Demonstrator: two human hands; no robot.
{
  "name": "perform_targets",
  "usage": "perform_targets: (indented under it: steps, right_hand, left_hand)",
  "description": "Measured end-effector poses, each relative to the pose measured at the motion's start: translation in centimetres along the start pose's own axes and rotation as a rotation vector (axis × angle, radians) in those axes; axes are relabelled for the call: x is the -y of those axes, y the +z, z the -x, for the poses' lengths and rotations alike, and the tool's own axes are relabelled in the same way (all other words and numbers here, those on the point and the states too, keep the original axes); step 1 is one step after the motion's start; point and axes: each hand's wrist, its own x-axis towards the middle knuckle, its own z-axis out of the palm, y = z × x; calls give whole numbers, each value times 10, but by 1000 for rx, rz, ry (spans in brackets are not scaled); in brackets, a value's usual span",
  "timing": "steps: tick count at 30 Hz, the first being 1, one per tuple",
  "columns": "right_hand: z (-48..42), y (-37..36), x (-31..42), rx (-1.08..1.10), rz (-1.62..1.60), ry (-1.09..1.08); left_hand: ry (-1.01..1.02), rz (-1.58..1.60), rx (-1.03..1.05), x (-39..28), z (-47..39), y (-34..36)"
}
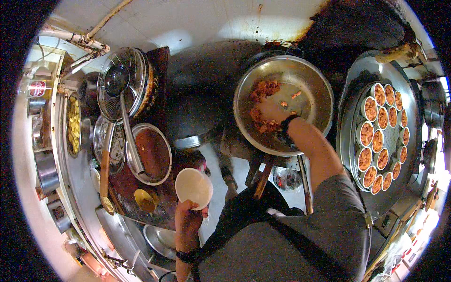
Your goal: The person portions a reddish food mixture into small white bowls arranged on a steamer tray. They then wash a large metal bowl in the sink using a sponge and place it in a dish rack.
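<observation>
My left hand [190, 208] grips a white cup [194, 187] by its lower side, its mouth turned up toward me; no food shows inside. Down in a wide steel bowl [319, 102], my right hand [273, 110] touches reddish seasoned meat pieces [265, 91], which lie on the bowl's left side. Its fingers are partly buried in the meat, so whether they grip any is hidden. A few loose bits sit on the bowl floor. To the right, many white cups filled with similar meat [366, 133] stand on a perforated steamer tray [390, 135].
The tray rests in a large wok [356, 67]. On the left are a wire strainer [105, 105], a steel ladle [128, 134], a basin of reddish liquid [149, 155], a yellow bowl [144, 200], a wood-handled tool [105, 165] and a dish of yellow chunks [73, 125]. Pipes [75, 37] run along the wall.
</observation>
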Motion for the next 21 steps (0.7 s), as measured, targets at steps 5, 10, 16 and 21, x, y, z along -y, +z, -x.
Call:
perform_targets:
  steps: [5,10,16,21]
  right_hand:
    - [31,-41,-58,35,-367,-61]
    - [-12,-63,-56,-206,-87,-121]
    - [-31,34,-35,-192,250,-245]
    - [66,6,3,-128,279,-245]
  left_hand:
    - [-30,72,-158,-4,6,38]
    - [-50,105,-107,16,-16,23]
    - [-73,139,-69,11,-12,31]
    - [-28,153,-125,34,-13,-7]
